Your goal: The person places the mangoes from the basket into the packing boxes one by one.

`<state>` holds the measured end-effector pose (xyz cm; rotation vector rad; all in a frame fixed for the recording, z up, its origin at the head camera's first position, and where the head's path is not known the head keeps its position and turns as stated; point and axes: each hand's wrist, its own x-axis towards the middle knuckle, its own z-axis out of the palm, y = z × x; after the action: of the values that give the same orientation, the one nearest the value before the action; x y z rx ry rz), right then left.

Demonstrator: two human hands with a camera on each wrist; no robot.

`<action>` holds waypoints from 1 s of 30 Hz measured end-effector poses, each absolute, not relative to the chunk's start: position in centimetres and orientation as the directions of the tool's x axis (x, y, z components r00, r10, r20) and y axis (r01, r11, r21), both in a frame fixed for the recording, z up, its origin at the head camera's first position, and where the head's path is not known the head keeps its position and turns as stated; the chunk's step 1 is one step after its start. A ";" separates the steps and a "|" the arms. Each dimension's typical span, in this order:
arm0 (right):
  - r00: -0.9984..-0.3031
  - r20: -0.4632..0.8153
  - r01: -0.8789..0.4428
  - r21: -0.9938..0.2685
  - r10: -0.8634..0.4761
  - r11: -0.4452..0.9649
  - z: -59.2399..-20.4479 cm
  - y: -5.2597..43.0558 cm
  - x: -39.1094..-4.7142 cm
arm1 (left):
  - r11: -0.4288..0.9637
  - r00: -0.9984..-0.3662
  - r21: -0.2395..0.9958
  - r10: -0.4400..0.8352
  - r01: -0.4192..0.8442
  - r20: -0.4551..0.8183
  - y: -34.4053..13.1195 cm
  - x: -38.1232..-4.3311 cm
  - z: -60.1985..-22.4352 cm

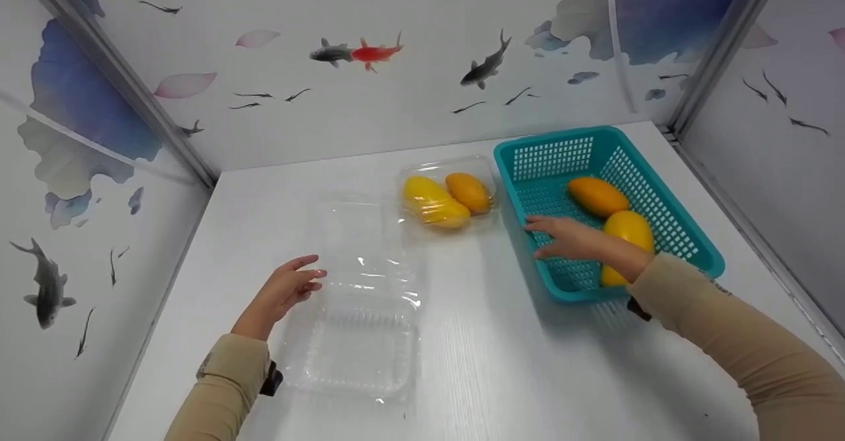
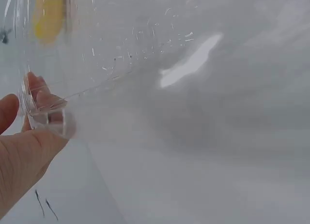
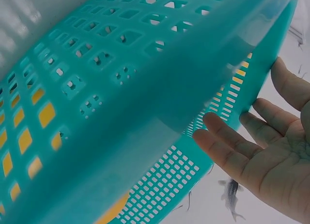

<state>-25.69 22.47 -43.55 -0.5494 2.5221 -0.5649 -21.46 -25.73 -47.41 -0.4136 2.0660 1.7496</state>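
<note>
In the head view my left hand [image 1: 287, 289] is beside the left edge of an opened clear plastic clamshell box [image 1: 360, 355], fingers loosely bent. The left wrist view shows its fingers [image 2: 43, 96] through the clear plastic, the thumb apart from them. My right hand [image 1: 571, 239] reaches over a teal plastic basket [image 1: 673, 197], fingers extended toward its left rim and nothing gripped. In the right wrist view the fingertips [image 3: 208, 137] overlap the basket's wall. An orange mango [image 1: 597, 197] lies in the basket; yellow mango [image 1: 628, 230] shows there too, partly hidden by my right wrist.
A second clear box [image 1: 485, 164] stands at the back middle, holding a yellow mango [image 1: 432, 203] and an orange one [image 1: 469, 192]. White panels [image 1: 422, 117] with painted fish enclose the white table [image 1: 475, 362] at the back and both sides.
</note>
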 end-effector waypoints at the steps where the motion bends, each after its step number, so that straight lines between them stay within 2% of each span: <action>1: -0.797 -0.372 -0.271 -0.483 -0.476 0.832 -43.5 22.5 -25.7 | 0.161 -0.877 0.868 0.029 -0.469 -0.479 -25.3 -21.5 -47.3; 14: -0.795 -0.366 -0.277 -0.490 -0.484 0.827 -43.5 22.5 -25.6 | -0.034 -0.890 0.894 0.121 -0.447 -0.440 -21.0 -21.4 -48.2; 30: -0.803 -0.364 -0.265 -0.492 -0.473 0.829 -43.5 22.5 -25.6 | -0.210 -0.880 0.856 0.063 -0.473 -0.471 -14.0 -21.9 -50.7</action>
<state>-25.55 22.55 -43.55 -0.5448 2.5282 -0.5840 -21.85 -13.98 -50.68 -0.4813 1.7079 2.1484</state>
